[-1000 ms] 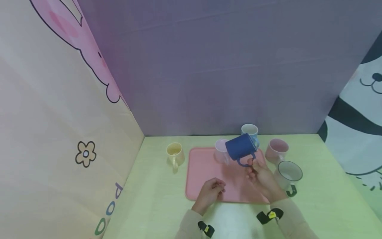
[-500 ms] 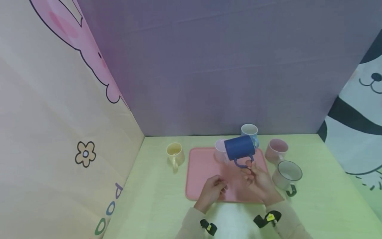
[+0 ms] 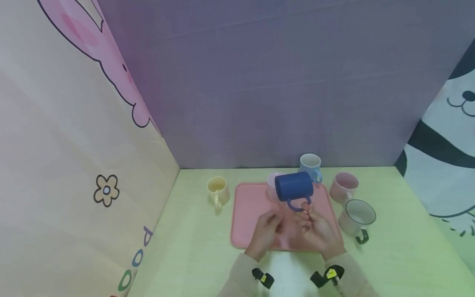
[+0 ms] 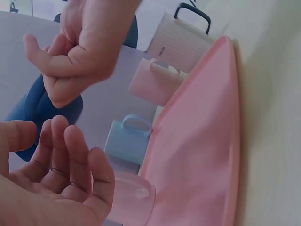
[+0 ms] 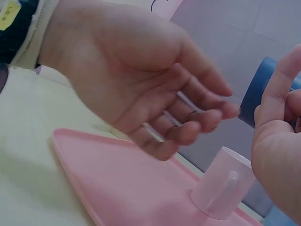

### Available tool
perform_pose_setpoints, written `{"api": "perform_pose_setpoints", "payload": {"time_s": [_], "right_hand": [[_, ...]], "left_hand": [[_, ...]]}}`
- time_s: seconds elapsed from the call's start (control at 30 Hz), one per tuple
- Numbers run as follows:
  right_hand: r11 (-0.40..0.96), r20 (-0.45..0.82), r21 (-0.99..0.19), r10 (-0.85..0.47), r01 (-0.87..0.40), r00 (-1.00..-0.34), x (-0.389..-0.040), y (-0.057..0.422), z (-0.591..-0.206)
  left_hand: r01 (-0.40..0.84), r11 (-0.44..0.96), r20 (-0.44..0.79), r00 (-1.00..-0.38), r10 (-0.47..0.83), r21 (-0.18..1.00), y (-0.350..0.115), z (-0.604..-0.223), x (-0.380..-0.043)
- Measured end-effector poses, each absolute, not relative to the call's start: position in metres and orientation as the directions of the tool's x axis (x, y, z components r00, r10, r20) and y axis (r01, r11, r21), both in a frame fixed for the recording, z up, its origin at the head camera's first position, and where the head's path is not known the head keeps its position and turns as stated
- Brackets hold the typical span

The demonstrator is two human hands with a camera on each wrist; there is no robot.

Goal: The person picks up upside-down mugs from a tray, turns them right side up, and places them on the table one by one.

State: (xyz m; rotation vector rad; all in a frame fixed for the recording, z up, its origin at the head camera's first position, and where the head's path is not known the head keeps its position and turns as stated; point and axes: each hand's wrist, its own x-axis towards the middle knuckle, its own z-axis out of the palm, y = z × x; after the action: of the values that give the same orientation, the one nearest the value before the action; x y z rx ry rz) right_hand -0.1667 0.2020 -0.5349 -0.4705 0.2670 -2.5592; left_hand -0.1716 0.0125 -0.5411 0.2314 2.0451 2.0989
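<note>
In the head view my right hand (image 3: 319, 231) pinches the handle of a blue mug (image 3: 294, 187), which lies tilted on its side in the air above the pink tray (image 3: 252, 218). My left hand (image 3: 265, 231) hovers over the tray's front part, fingers loosely bent and holding nothing. The right wrist view shows the left palm with its relaxed fingers close to the blue mug (image 5: 256, 92) but not gripping it. On the tray's back part stands a pale pink translucent mug (image 3: 272, 187), partly hidden behind the blue one.
A yellow mug (image 3: 218, 191) stands left of the tray. Behind the tray is a light blue mug (image 3: 311, 165). To its right are a pink mug (image 3: 344, 186) and a white mug (image 3: 357, 218) with a dark handle. A grey-purple wall (image 3: 237, 103) closes the back.
The blue mug has moved left and slightly nearer in my right hand, turning closer to level. My left hand has moved right and a little forward, so the two hands are closer together.
</note>
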Motion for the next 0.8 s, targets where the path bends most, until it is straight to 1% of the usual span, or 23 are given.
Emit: {"api": "perform_pose_setpoints", "payload": {"time_s": [0.17,0.4,0.6,0.8], "right_hand": [[-0.848,0.278,-0.252,-0.525,0.467,-0.804,-0.164,0.196,-0.538],[-0.844,0.263,-0.225,-0.533,0.486,-0.804,-0.16,0.191,-0.54],[-0.843,0.286,-0.225,-0.537,0.489,-0.794,-0.158,0.189,-0.543],[-0.842,0.324,-0.251,-0.538,0.478,-0.778,-0.158,0.187,-0.548]], "left_hand": [[-0.053,-0.11,-0.027,-0.973,0.228,0.992,0.017,-0.535,-0.176],[-0.138,-0.233,-0.085,-0.972,0.221,0.963,0.021,-0.533,-0.179],[-0.189,-0.272,-0.125,-0.963,0.237,0.943,0.021,-0.531,-0.18],[-0.222,-0.318,-0.145,-0.958,0.247,0.922,0.022,-0.528,-0.179]]}}
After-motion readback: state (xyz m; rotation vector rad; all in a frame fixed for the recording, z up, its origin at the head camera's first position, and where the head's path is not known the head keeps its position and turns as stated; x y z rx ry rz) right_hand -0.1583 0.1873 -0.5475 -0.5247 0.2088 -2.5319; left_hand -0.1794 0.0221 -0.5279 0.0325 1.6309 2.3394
